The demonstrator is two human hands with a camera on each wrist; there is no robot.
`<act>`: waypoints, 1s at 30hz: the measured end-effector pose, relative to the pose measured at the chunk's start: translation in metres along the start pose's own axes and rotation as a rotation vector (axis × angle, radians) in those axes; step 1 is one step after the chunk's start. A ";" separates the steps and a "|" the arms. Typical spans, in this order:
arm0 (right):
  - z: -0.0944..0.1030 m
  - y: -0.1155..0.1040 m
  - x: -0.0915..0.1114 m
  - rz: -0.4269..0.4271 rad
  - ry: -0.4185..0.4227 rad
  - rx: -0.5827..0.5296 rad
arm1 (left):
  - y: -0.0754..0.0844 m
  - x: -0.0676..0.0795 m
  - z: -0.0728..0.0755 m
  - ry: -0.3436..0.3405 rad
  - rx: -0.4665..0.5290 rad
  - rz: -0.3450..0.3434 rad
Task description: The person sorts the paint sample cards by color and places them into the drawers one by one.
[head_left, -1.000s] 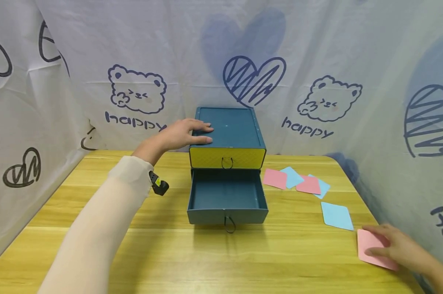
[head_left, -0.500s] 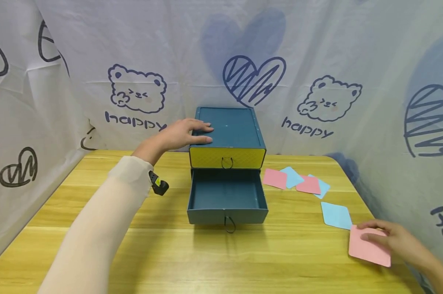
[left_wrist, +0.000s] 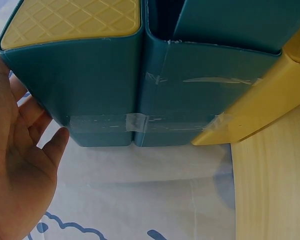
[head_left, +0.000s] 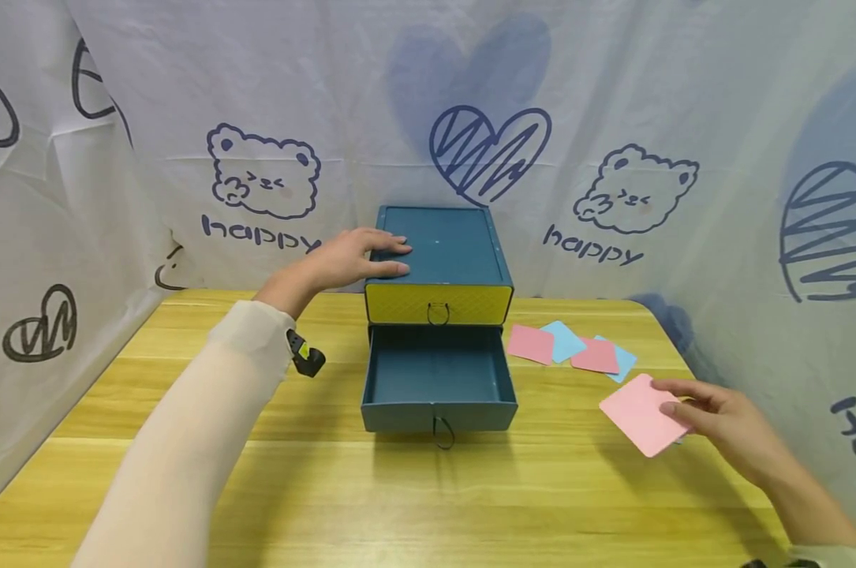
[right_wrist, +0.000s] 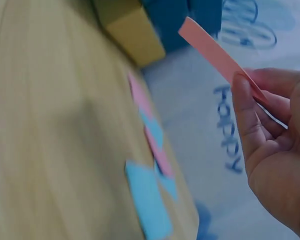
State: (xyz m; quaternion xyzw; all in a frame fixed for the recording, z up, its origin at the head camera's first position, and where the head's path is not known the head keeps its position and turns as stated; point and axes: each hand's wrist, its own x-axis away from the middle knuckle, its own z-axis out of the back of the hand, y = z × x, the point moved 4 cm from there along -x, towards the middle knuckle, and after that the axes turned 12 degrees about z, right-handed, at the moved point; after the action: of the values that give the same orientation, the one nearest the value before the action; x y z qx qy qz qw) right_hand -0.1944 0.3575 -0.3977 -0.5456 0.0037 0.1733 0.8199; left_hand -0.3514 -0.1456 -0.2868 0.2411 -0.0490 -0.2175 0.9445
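Observation:
My right hand [head_left: 726, 422] pinches a pink square card [head_left: 642, 416] by its right corner, raised above the table. In the right wrist view the card [right_wrist: 217, 55] shows nearly edge-on between thumb and fingers. My left hand [head_left: 360, 256] rests on the left part of the top of a blue drawer box [head_left: 445, 241]. Its upper drawer has a yellow front [head_left: 406, 304] and is closed; the blue drawer [head_left: 438, 379] below is pulled out, with a bare inside and a loop handle. In the left wrist view the left hand [left_wrist: 27, 150] lies along the box's edge.
Right of the box lie a pink card [head_left: 531, 344], a blue card [head_left: 562, 341], another pink card [head_left: 594, 356] and a blue card [head_left: 625, 364], partly overlapping. A nearer blue card [right_wrist: 147, 200] is mostly hidden in the head view. A printed white curtain [head_left: 371, 102] surrounds the wooden table [head_left: 314, 489].
My right hand has picked the pink card up off the table and carried it up and left, over the nearer blue card. The left hand and drawers have stayed put.

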 end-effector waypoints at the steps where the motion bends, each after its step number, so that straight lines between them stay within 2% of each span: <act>1: -0.004 -0.005 -0.004 0.030 0.008 -0.050 | 0.000 0.000 0.000 -0.001 -0.001 0.001; 9: -0.035 -0.044 -0.033 0.186 0.050 -0.288 | 0.002 0.000 0.001 -0.003 0.004 0.006; 13: -0.055 -0.061 -0.048 0.228 0.028 -0.336 | 0.001 0.000 0.000 0.001 -0.002 0.015; 16: -0.072 -0.071 -0.057 0.224 0.003 -0.340 | 0.000 0.000 0.000 0.006 -0.013 0.024; 20: -0.094 -0.078 -0.069 0.179 -0.017 -0.300 | -0.002 0.002 -0.002 0.014 -0.020 0.026; 25: -0.120 -0.081 -0.083 0.127 -0.021 -0.294 | -0.001 0.003 -0.003 0.032 -0.031 0.020; 30: -0.145 -0.081 -0.093 0.104 -0.088 -0.312 | 0.000 0.004 -0.005 0.043 -0.042 0.011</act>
State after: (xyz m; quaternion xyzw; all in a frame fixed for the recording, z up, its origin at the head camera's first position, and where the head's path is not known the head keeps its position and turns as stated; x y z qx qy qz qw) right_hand -0.2322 0.1738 -0.3659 -0.6571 -0.0311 0.2378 0.7147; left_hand -0.3465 -0.1450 -0.2908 0.2254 -0.0255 -0.2079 0.9515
